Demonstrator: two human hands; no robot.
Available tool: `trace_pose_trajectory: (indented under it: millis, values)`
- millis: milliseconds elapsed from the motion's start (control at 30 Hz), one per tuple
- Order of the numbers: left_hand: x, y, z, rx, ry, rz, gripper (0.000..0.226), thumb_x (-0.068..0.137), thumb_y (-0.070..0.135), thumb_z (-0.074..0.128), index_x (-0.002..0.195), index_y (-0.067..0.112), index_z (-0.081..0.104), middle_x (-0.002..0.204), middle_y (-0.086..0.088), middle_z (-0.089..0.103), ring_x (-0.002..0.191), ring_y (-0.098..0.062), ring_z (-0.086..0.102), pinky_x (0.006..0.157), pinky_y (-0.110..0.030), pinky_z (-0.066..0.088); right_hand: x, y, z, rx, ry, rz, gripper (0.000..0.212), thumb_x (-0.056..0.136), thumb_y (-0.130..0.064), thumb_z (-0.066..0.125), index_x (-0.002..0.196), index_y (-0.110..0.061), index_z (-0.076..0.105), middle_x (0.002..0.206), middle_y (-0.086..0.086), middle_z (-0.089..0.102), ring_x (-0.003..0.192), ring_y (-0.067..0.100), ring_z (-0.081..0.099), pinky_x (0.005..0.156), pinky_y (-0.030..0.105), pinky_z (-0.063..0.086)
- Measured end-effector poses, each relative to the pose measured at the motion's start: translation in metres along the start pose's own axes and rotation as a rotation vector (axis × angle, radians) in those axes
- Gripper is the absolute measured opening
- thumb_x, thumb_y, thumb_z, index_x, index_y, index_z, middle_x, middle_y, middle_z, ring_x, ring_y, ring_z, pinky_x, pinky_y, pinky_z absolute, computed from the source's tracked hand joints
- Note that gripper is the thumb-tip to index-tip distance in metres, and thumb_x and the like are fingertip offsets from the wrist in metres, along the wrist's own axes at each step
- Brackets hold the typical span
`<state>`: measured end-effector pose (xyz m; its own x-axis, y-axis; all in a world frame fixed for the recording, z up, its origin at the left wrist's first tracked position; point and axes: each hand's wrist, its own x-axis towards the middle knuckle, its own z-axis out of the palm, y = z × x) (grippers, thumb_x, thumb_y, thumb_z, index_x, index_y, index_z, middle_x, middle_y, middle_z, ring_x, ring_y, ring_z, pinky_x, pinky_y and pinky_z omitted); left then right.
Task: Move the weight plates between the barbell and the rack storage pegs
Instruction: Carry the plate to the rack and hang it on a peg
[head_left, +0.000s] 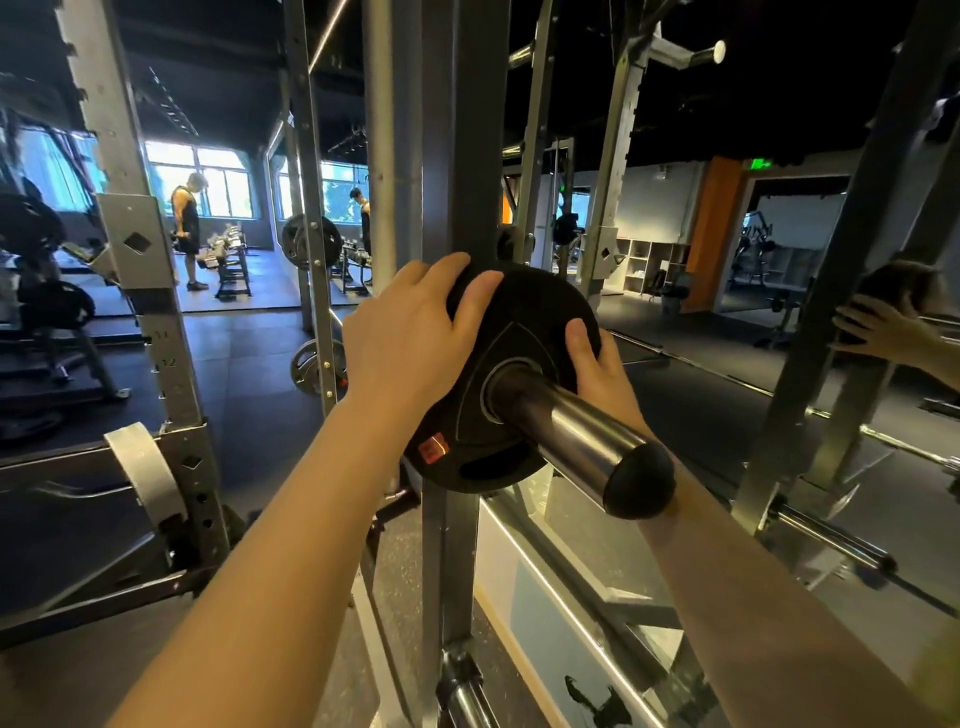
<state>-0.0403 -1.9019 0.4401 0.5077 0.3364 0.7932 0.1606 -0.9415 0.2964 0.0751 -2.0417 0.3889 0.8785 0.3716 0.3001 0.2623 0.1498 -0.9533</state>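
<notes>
Your two hands, left hand (410, 332) and right hand (597, 369), both grasp one round black rubber weight plate (498, 415) threaded on one chrome steel peg (571, 436) of the grey rack upright (457, 156).

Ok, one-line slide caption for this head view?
Both hands, left hand and right hand, grip a black weight plate on the chrome storage peg.

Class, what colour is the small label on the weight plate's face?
Red, on the black weight plate; head view shows it best.
</notes>
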Motion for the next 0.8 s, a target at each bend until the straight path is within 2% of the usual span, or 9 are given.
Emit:
trace_pose_trajectory:
  millis: [133,267,333,400,500,567,667,733,800]
  values:
    - [-0.001,-0.003,-0.001,-0.033,-0.008,0.01,0.052,0.096,0.06,0.03,0.14,0.036,0.044,0.129,0.003,0.056,0.115,-0.023,0.055,0.077,-0.03,0.036,-0.009,-0.008,-0.005,-0.1,-0.062,0.022,0.061,0.09,-0.067,0.04,0.143,-0.039,0.029,0.126,-0.011,0.05,0.121,0.018,0.049,0.107,0.045,0.036]
    - [-0.024,-0.008,-0.001,-0.31,-0.059,-0.064,0.049,0.099,0.05,0.034,0.146,0.035,0.032,0.142,0.005,0.045,0.128,-0.016,0.043,0.092,-0.03,0.034,-0.029,-0.008,-0.015,-0.219,-0.063,0.057,0.056,0.099,-0.052,0.034,0.146,-0.021,0.032,0.137,-0.002,0.044,0.122,0.013,0.045,0.096,0.026,0.034]
    - [-0.058,-0.014,0.003,-0.421,-0.004,-0.11,0.051,0.099,0.046,0.041,0.147,0.034,0.03,0.144,0.004,0.041,0.13,-0.013,0.039,0.101,-0.033,0.035,-0.05,0.0,-0.023,-0.14,-0.092,0.099,0.039,0.103,-0.034,0.039,0.132,-0.009,0.047,0.126,0.005,0.053,0.104,0.008,0.057,0.08,0.019,0.044]
    - [-0.095,-0.023,0.011,-0.518,0.006,-0.19,0.056,0.095,0.041,0.052,0.146,0.034,0.029,0.146,0.006,0.038,0.132,-0.009,0.036,0.104,-0.034,0.034,-0.068,0.015,-0.028,-0.118,-0.115,0.159,0.017,0.101,-0.01,0.042,0.098,-0.002,0.057,0.097,0.01,0.059,0.073,-0.002,0.062,0.067,0.016,0.05]
    - [-0.15,-0.037,0.022,-0.466,-0.127,-0.4,0.069,0.091,0.037,0.061,0.149,0.034,0.023,0.15,0.002,0.033,0.137,-0.016,0.034,0.11,-0.04,0.033,-0.092,0.056,-0.024,-0.282,-0.154,0.358,0.019,0.097,-0.024,0.053,0.099,-0.007,0.061,0.098,0.012,0.064,0.085,0.017,0.064,0.088,0.034,0.05]
    - [-0.185,-0.046,0.022,-0.322,-0.223,-0.448,0.073,0.089,0.035,0.064,0.15,0.028,0.023,0.151,-0.004,0.031,0.135,-0.024,0.037,0.111,-0.04,0.035,-0.109,0.079,-0.011,-0.357,-0.262,0.417,0.021,0.095,-0.032,0.056,0.099,-0.013,0.063,0.099,0.008,0.068,0.088,0.021,0.065,0.087,0.036,0.05]
    - [-0.236,-0.061,0.01,-0.226,-0.377,-0.504,0.061,0.091,0.031,0.063,0.145,0.026,0.036,0.145,-0.001,0.038,0.127,-0.017,0.043,0.095,-0.009,0.035,-0.139,0.103,0.022,-0.391,-0.534,0.465,0.021,0.097,-0.026,0.054,0.092,-0.008,0.063,0.084,0.009,0.065,0.072,0.015,0.064,0.072,0.026,0.052]
    - [-0.265,-0.071,-0.006,-0.22,-0.486,-0.6,0.046,0.092,0.029,0.062,0.136,0.021,0.049,0.137,-0.003,0.05,0.115,-0.016,0.052,0.088,-0.015,0.039,-0.162,0.111,0.046,-0.304,-0.697,0.521,0.015,0.098,-0.015,0.053,0.089,-0.005,0.06,0.08,0.012,0.058,0.061,0.011,0.059,0.057,0.016,0.048]
    - [-0.295,-0.08,-0.031,-0.248,-0.529,-0.703,0.033,0.092,0.029,0.062,0.124,0.019,0.061,0.122,-0.003,0.063,0.101,-0.015,0.06,0.089,-0.025,0.046,-0.187,0.114,0.072,-0.332,-0.812,0.503,0.012,0.096,-0.017,0.056,0.089,-0.008,0.06,0.084,0.011,0.058,0.066,0.012,0.058,0.054,0.013,0.046]
